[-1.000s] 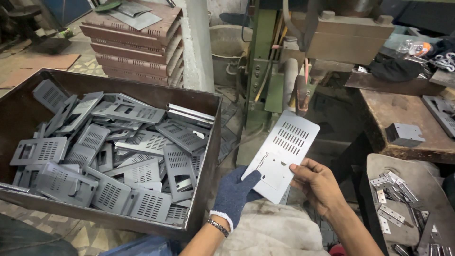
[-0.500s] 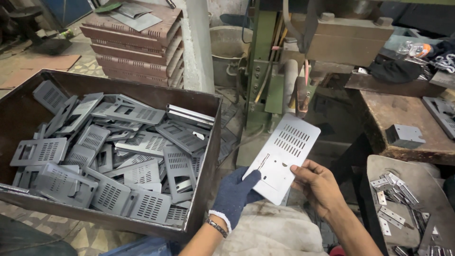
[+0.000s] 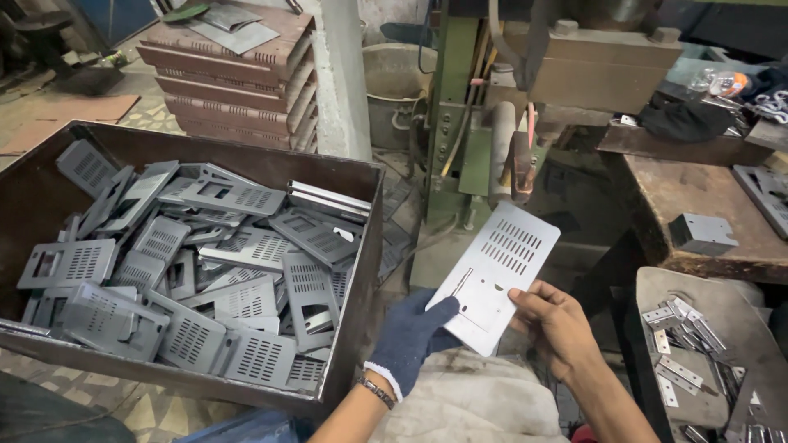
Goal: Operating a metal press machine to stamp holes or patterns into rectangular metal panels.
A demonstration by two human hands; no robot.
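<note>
Hands holding a perforated metal plate (image 3: 495, 276) beside a bin of stamped parts.
Gloved left hand (image 3: 413, 332) pinches the plate's lower edge; bare right hand (image 3: 554, 324) grips its right side, in front of the green press (image 3: 460, 123), right of the brown bin (image 3: 361, 271).

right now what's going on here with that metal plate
A person holds one flat perforated metal plate in both hands: the gloved left hand at its lower left edge, the bare right hand at its lower right. To the left, a large brown bin is heaped with similar grey slotted plates. A green press machine stands just behind.
</note>
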